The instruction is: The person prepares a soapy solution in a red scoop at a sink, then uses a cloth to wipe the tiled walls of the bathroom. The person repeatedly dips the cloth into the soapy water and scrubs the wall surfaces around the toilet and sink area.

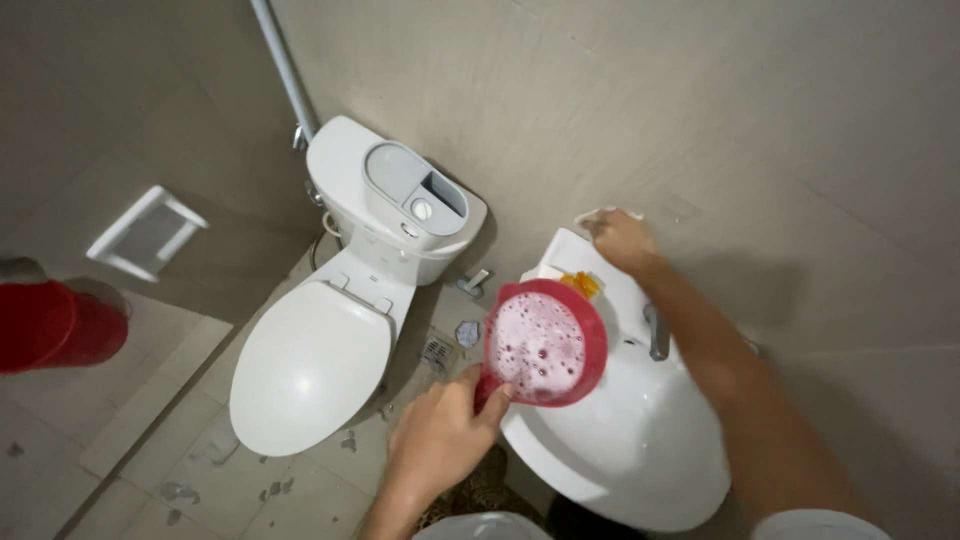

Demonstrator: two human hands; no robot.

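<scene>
My left hand (442, 435) grips the handle of a red plastic jug (545, 343) full of pink foamy water, held over the left rim of a white washbasin (640, 440). My right hand (622, 240) reaches across the basin to its far corner by the wall and presses a white cloth or sponge (598, 213) there. An orange object (581, 284) lies on the basin's back ledge just beyond the jug. The basin's metal tap (656, 333) stands under my right forearm.
A white toilet (310, 365) with closed lid and its cistern (395, 200) stands left of the basin. A grey pipe (285, 70) runs up the tiled wall. A red bucket (55, 325) sits at far left; a floor drain (438, 350) lies between toilet and basin.
</scene>
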